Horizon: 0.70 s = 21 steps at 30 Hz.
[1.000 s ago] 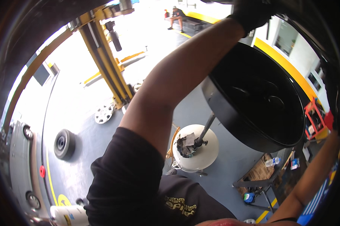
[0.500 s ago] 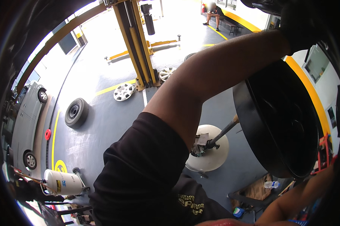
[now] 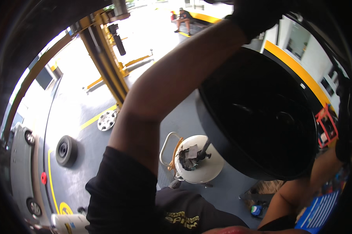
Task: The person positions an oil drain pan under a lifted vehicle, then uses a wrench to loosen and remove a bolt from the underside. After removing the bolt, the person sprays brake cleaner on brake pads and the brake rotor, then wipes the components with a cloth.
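My left arm reaches up across the view. My left hand (image 3: 258, 17), in a dark glove, is raised against the dark underside of a vehicle, and its fingers are lost in shadow. Below that hand hangs a wide black oil drain pan (image 3: 258, 117), open side towards me. Its stem (image 3: 204, 150) comes up from a round white drain tank (image 3: 213, 167) on the floor. My right forearm rises from the lower right beside the pan's near rim. At the right edge is my right hand (image 3: 343, 146), also dark-gloved, with its fingers too dark to make out.
A yellow lift post (image 3: 102, 54) stands to the far left. On the floor lie a wheel (image 3: 67, 151) and a silver hubcap (image 3: 107, 120). A grey van (image 3: 23, 175) is parked at the left. One person (image 3: 182, 19) sits at the back. Red stands (image 3: 327, 125) are at the right.
My view has shifted, so the pan, lift post and wheel appear further left. Both hands stay raised. More of the white tank and its handle shows.
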Each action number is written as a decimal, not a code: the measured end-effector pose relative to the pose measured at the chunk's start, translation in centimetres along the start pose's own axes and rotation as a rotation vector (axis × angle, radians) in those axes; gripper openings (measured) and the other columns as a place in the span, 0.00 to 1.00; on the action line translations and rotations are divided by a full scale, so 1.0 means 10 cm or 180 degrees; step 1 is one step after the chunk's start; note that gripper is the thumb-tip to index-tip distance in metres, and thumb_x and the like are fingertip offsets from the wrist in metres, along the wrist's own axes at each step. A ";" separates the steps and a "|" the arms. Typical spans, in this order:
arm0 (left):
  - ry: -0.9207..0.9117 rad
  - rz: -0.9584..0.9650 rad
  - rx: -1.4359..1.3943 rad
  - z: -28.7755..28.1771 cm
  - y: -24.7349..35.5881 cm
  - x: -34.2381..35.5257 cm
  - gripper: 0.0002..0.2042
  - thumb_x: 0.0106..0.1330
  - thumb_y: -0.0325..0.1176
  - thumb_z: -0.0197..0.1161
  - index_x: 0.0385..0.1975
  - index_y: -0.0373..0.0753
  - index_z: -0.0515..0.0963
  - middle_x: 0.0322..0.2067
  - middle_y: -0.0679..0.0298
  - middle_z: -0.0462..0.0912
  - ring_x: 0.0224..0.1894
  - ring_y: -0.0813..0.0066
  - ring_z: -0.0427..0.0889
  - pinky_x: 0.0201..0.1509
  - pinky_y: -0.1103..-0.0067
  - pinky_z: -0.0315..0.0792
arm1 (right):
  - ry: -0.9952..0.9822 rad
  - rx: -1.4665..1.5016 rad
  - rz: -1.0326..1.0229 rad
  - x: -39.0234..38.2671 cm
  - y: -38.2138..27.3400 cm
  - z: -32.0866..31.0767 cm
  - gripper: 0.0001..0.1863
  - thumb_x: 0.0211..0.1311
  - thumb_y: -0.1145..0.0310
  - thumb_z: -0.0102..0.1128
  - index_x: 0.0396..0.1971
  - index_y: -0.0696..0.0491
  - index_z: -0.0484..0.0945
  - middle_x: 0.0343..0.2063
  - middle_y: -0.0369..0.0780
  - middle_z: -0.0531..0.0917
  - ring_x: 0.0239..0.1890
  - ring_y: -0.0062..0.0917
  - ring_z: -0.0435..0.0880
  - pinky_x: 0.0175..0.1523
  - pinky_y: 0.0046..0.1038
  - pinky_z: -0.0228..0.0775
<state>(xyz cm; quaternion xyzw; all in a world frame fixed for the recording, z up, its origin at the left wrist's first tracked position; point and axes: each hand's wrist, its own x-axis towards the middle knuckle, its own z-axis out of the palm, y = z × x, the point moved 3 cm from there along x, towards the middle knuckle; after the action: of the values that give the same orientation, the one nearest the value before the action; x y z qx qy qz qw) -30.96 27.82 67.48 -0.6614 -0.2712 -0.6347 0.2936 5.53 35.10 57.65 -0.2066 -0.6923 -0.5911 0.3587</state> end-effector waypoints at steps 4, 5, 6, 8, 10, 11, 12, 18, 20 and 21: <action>-0.0467 -0.0174 0.0925 0.10 0.03 0.01 0.09 0.69 0.43 0.74 0.31 0.47 0.91 0.14 0.64 0.81 0.18 0.72 0.82 0.26 0.70 0.75 | -0.0059 0.0050 -0.0015 0.37 -0.07 0.02 0.14 0.70 0.68 0.66 0.54 0.52 0.81 0.48 0.40 0.83 0.45 0.35 0.82 0.47 0.39 0.75; -0.0557 -0.0141 0.0812 0.12 0.05 0.02 0.07 0.74 0.40 0.69 0.39 0.54 0.94 0.14 0.67 0.80 0.16 0.74 0.80 0.23 0.72 0.73 | -0.0053 0.0478 0.0089 0.46 -0.05 0.01 0.13 0.72 0.67 0.66 0.52 0.53 0.81 0.44 0.41 0.84 0.40 0.34 0.82 0.43 0.37 0.76; -0.0764 0.0721 0.1828 0.13 0.11 0.05 0.07 0.74 0.41 0.69 0.40 0.56 0.94 0.15 0.67 0.81 0.16 0.74 0.80 0.23 0.72 0.72 | -0.0101 0.0393 0.0041 0.54 -0.04 -0.02 0.12 0.73 0.65 0.65 0.51 0.54 0.81 0.40 0.41 0.84 0.35 0.32 0.83 0.39 0.35 0.77; -0.0549 0.1834 0.2607 0.13 0.18 0.05 0.07 0.75 0.40 0.68 0.43 0.59 0.93 0.16 0.68 0.82 0.16 0.73 0.80 0.23 0.72 0.73 | 0.0084 0.0737 -0.0157 0.67 -0.03 -0.16 0.17 0.73 0.66 0.67 0.58 0.54 0.80 0.46 0.41 0.84 0.46 0.32 0.85 0.50 0.33 0.79; -0.0587 0.1558 0.2147 0.09 0.11 0.07 0.09 0.75 0.38 0.66 0.47 0.61 0.92 0.16 0.69 0.82 0.17 0.73 0.81 0.24 0.71 0.74 | -0.0348 0.1982 0.1075 0.71 0.08 -0.25 0.11 0.70 0.61 0.66 0.35 0.54 0.85 0.29 0.48 0.87 0.35 0.48 0.87 0.41 0.48 0.78; -0.0774 0.1138 0.1878 0.08 0.03 0.08 0.10 0.76 0.38 0.66 0.49 0.61 0.92 0.16 0.70 0.82 0.18 0.74 0.82 0.25 0.71 0.75 | -0.0270 0.2170 0.0968 0.74 0.08 -0.31 0.12 0.71 0.61 0.64 0.33 0.54 0.84 0.29 0.49 0.87 0.35 0.49 0.87 0.40 0.49 0.77; -0.0945 0.0726 0.1621 0.09 -0.04 0.08 0.12 0.76 0.37 0.65 0.51 0.62 0.91 0.16 0.70 0.82 0.19 0.74 0.82 0.26 0.71 0.75 | -0.0295 0.1859 0.0886 0.75 0.07 -0.35 0.12 0.71 0.61 0.64 0.33 0.55 0.84 0.29 0.49 0.87 0.35 0.49 0.87 0.40 0.49 0.77; -0.0786 0.0628 0.2176 0.15 -0.16 0.02 0.09 0.70 0.43 0.74 0.45 0.50 0.93 0.20 0.64 0.85 0.25 0.69 0.86 0.31 0.68 0.77 | -0.0597 -0.0058 -0.0316 0.60 -0.02 -0.11 0.18 0.70 0.68 0.69 0.57 0.54 0.81 0.46 0.40 0.85 0.46 0.32 0.86 0.51 0.32 0.80; -0.0811 0.0149 0.1757 0.14 -0.19 0.02 0.10 0.69 0.43 0.74 0.44 0.48 0.93 0.23 0.63 0.88 0.27 0.68 0.88 0.34 0.69 0.78 | -0.0458 0.1005 0.0028 0.56 0.07 -0.01 0.17 0.71 0.69 0.68 0.56 0.54 0.81 0.45 0.41 0.85 0.43 0.32 0.86 0.49 0.33 0.79; -0.0829 0.0224 0.1706 0.13 -0.19 0.03 0.10 0.70 0.43 0.73 0.44 0.49 0.93 0.24 0.64 0.89 0.28 0.69 0.89 0.35 0.69 0.79 | -0.0537 0.1011 -0.0048 0.56 0.12 0.03 0.16 0.71 0.69 0.68 0.56 0.54 0.81 0.45 0.41 0.85 0.43 0.32 0.86 0.49 0.33 0.79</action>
<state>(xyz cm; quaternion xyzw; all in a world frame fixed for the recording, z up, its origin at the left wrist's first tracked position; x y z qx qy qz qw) -31.39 30.07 67.83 -0.6451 -0.4413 -0.4398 0.4423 2.57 34.85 62.59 -0.1910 -0.8061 -0.4575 0.3230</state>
